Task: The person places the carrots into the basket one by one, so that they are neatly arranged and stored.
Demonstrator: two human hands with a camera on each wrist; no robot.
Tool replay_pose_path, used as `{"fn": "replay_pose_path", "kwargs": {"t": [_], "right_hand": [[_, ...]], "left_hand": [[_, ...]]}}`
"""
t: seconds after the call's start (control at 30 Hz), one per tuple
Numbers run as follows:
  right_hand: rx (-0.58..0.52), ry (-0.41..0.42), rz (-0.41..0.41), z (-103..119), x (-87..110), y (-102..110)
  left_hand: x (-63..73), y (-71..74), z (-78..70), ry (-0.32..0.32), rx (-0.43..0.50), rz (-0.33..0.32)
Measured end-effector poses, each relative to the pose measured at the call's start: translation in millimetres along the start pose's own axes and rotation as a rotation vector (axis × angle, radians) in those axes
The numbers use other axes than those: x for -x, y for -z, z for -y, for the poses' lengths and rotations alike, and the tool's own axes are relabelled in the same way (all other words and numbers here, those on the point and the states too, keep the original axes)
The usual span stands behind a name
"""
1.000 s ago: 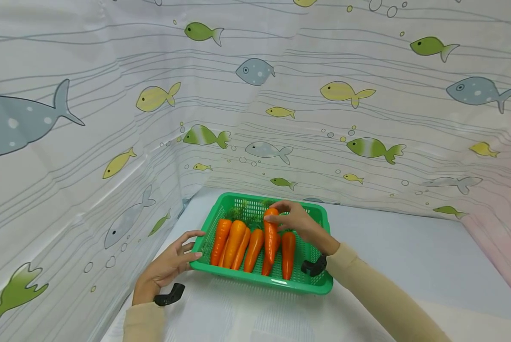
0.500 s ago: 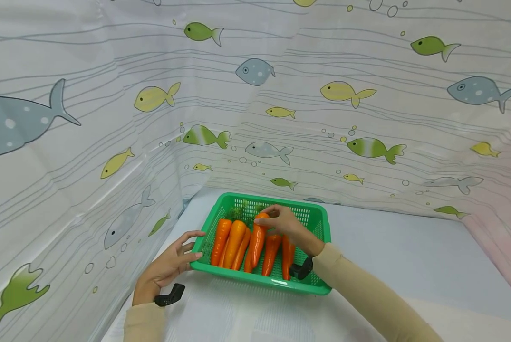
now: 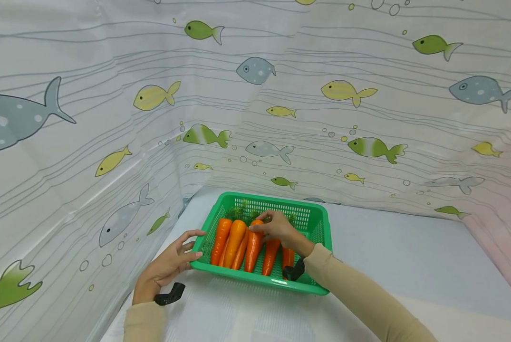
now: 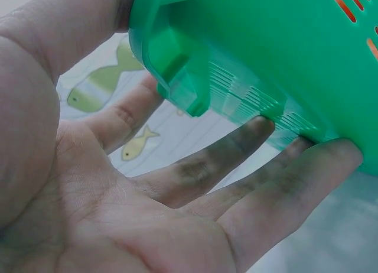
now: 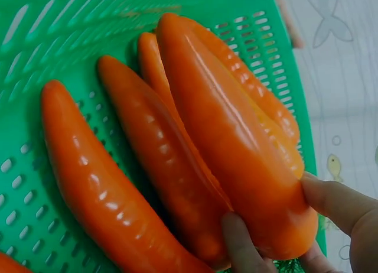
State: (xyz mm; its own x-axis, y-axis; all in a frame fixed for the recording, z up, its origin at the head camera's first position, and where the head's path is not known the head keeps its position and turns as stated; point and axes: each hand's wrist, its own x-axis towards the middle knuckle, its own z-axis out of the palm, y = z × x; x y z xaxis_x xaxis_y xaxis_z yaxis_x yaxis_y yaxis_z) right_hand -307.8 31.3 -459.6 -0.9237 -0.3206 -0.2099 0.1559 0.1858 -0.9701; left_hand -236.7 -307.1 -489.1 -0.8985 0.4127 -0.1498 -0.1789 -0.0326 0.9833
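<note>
A green slotted plastic basket point(image 3: 306, 286) holds several orange carrots point(image 3: 221, 242) lying side by side. My left hand point(image 3: 171, 261) holds its left end, thumb at the rim; in the left wrist view the fingertips point(image 4: 260, 126) press against the outer wall. Inside the basket, my right hand point(image 3: 281, 232) pinches one carrot point(image 3: 253, 251) by its thick top end. Up close in the right wrist view, this carrot point(image 5: 230, 128) lies over its neighbours, its narrow tip pointing away from the hand. Its leafy top is mostly hidden.
Feathery green carrot tops point(image 3: 239, 210) lie along the basket's back side. Two more carrots point(image 3: 271, 259) lie under and beside the right hand. A white table surface point(image 3: 392, 247) extends right of the basket. Fish-printed sheeting point(image 3: 306, 128) rises behind and on the left.
My right hand has moved left and down with the carrot, bringing it from above the middle of the basket onto the carrots at the left. The left hand stays at the basket's end.
</note>
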Motion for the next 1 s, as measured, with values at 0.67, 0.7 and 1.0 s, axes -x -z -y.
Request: {"fn": "replay_pose_path", "kwargs": {"t": [0.67, 0.7, 1.0], "right_hand": [[0.092, 0.016, 0.071, 6.4, 7.8, 12.1], [0.11, 0.019, 0.065, 9.9, 9.2, 14.2], [0.162, 0.099, -0.007, 40.3, 39.8, 60.2]], "left_hand": [[-4.3, -1.0, -2.4, -0.002, -0.069, 0.008], [-4.2, -0.9, -3.5, -0.001, -0.09, -0.005], [-2.1, 1.6, -26.3, -0.092, -0.408, -0.074]]}}
